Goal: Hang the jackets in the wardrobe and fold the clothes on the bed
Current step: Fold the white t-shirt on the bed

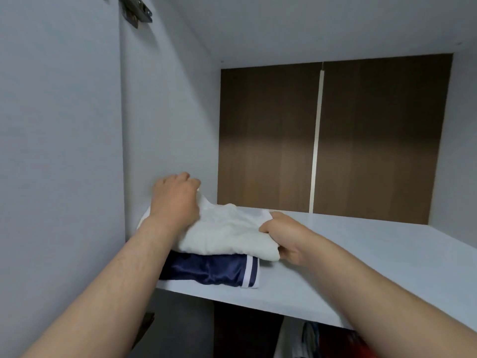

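A folded white garment point(227, 231) lies on top of a folded navy satin garment with white stripes point(211, 271), both at the left end of the white wardrobe shelf point(361, 267). My left hand point(175, 200) grips the white garment's far left corner, fingers curled into the cloth. At the garment's right edge my right hand point(284, 236) pinches the fold, thumb on top. The stack sits against the wardrobe's left wall.
The shelf stretches bare to the right of the stack. A brown back panel point(335, 140) with a pale vertical strip closes the compartment. Below the shelf hang clothes point(322, 342), partly seen. A door hinge point(136, 10) sits at the upper left.
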